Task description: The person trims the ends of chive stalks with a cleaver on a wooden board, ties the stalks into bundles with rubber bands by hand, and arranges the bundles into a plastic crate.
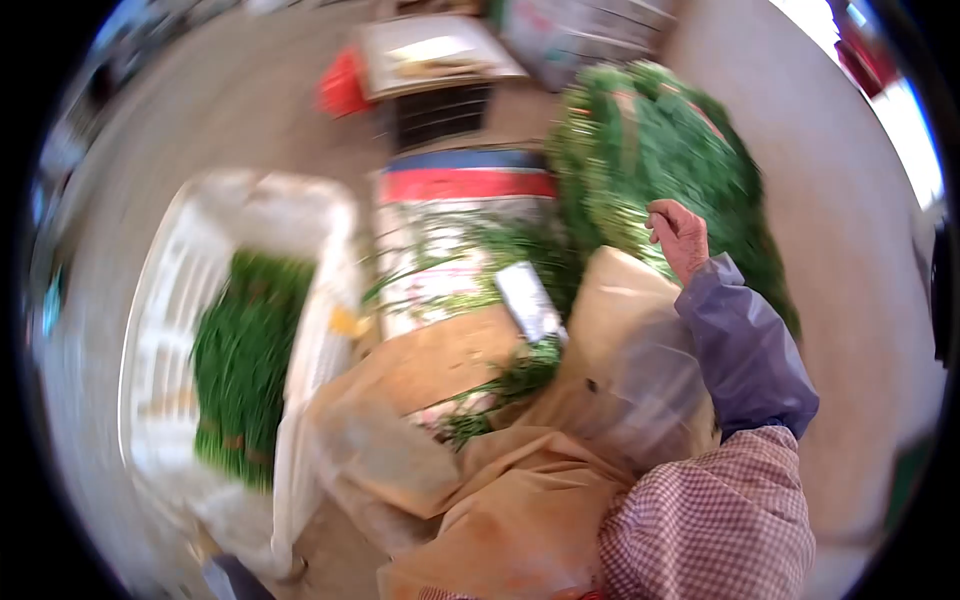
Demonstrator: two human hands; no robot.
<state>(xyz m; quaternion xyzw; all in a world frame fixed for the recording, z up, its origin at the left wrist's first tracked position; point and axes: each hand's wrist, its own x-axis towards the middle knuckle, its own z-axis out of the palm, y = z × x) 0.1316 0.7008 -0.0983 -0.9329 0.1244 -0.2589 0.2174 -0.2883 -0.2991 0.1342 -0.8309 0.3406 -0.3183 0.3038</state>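
My right hand [678, 236] reaches out from a purple sleeve, beside a large bound pile of green stalks [665, 150]. Its fingers are curled, and what they hold, if anything, is too blurred to make out. My left hand is out of view. Between my knees lies a sheet with a red and blue edge [465, 183], strewn with loose green stalks [510, 240]. A white and grey packet [530, 300] rests on it, next to a brown board [450, 360]. At the left, a white plastic crate [325, 365] holds a bundle of green stalks [250, 350].
Beyond the sheet stands a low table [440, 50] with a dark crate [440, 115] beneath its top. A red bag [343, 85] is beside it. White sacks [590, 35] are at the top. A tan plastic cover [530, 500] lies over my lap.
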